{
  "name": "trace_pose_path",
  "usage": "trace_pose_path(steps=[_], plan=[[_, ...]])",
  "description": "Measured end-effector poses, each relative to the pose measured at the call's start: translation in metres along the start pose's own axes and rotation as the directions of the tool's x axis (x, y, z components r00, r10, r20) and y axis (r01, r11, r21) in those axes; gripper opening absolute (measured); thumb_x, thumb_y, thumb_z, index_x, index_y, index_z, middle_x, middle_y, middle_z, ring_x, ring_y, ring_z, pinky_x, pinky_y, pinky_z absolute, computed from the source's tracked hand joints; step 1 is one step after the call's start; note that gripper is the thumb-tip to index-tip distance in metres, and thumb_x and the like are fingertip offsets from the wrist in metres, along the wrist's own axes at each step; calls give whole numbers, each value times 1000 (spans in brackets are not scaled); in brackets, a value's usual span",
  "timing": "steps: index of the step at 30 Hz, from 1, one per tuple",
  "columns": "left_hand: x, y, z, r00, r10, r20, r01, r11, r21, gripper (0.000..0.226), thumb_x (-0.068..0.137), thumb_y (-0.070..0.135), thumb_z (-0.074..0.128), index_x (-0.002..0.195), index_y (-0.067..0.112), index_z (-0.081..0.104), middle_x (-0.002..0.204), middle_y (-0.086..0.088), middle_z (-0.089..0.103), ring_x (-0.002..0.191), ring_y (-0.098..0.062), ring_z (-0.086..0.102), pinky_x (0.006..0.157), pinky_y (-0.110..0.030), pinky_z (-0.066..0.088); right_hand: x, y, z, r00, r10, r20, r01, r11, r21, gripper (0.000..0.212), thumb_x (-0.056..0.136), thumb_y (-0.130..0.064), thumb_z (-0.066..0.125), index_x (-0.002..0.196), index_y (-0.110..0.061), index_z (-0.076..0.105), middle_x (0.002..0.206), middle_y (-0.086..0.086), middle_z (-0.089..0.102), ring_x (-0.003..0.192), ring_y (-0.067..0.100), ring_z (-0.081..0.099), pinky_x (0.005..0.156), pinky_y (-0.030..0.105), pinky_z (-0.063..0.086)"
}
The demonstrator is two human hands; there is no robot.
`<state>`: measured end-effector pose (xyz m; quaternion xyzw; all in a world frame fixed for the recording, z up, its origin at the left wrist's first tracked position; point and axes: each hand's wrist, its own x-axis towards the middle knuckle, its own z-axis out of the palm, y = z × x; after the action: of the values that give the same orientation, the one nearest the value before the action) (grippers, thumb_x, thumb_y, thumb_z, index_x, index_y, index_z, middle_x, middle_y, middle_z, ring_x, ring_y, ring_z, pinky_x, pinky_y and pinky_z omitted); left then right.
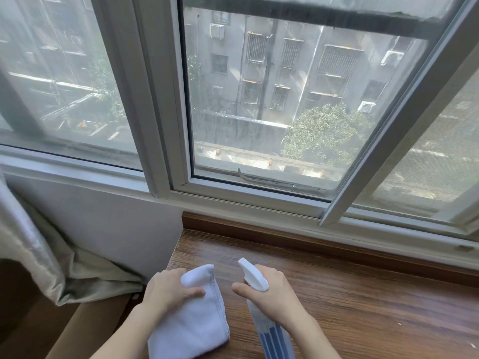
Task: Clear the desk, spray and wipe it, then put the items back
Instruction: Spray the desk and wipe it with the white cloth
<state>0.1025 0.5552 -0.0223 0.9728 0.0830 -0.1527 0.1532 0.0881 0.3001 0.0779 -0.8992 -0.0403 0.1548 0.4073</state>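
Left hand [168, 288] grasping folded white cloth [191, 320] at left edge of wooden desk [350, 294], right hand [272, 294] gripping spray bottle [269, 330] just beside the cloth, white nozzle pointing forward, window [259, 99] behind, curtain [39, 242] at left.

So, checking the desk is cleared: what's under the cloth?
The cloth, held by the left hand, lies on the wooden desk. Anything beneath it is covered.

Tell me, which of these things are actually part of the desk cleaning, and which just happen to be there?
Part of the job:
white cloth, held by the left hand
spray bottle, gripped by the right hand
wooden desk

Just there:
curtain bunched at the left
window
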Motion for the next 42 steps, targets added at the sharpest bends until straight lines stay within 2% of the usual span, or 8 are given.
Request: trace_pose_path(steps=[3,10,18,24,29,33,36,42], plan=[[-4,0,1,999,-25,24,25,1000,-18,56,60,83,53,78,30,52,85,11,63,91,-14,61,70,-29,39,-2,-2,2,1000,21,15,-21,999,-25,53,77,-55,76,83,-5,61,82,7,65,71,12,52,66,30,40],[-8,0,-2,997,-11,75,14,999,-48,59,54,82,58,82,30,56,89,12,64,90,-12,60,69,-28,42,-3,0,3,999,41,-6,-41,999,3,59,73,-52,78,56,-20,33,54,-7,36,53,8,31,55,31,26],[-14,0,-1,994,36,102,-26,995,-94,62,46,79,62,90,35,60,89,14,64,89,-9,56,67,-26,41,0,-2,0,999,27,30,-27,1000,6,55,69,-55,78,76,-5,55,65,-5,51,60,9,43,60,30,33],[-15,-1,-1,994,43,98,-33,994,-102,58,46,79,61,85,36,57,86,16,62,86,-8,55,63,-25,38,7,0,3,999,32,-2,-32,998,-47,56,68,-56,77,59,-17,38,56,-7,40,53,8,34,54,28,28],[-13,-3,-1,993,44,113,-34,996,-87,58,46,80,60,84,37,56,85,16,61,84,-9,53,60,-25,36,9,0,2,998,52,44,-52,999,12,55,60,-58,78,70,-9,54,59,-8,52,54,4,43,56,26,34],[-11,-6,-1,991,45,124,-33,995,-95,55,45,81,60,77,37,52,83,15,60,82,-9,53,58,-24,33,8,1,2,999,50,19,-49,998,-24,55,65,-56,76,61,-12,45,56,-7,44,53,7,37,56,29,32],[-5,-6,-2,992,50,119,-42,997,-67,57,45,82,58,70,33,45,79,14,57,78,-10,52,57,-25,31,8,-1,0,999,51,4,-51,998,22,48,67,-51,80,67,-10,54,58,-6,52,53,4,42,57,26,35],[32,0,-19,993,113,43,-116,990,78,62,53,86,55,71,29,40,71,15,48,77,-17,46,73,-31,29,8,-4,-2,999,32,-23,-32,999,8,44,69,-49,82,70,-11,60,64,-5,59,60,5,50,62,29,40]])
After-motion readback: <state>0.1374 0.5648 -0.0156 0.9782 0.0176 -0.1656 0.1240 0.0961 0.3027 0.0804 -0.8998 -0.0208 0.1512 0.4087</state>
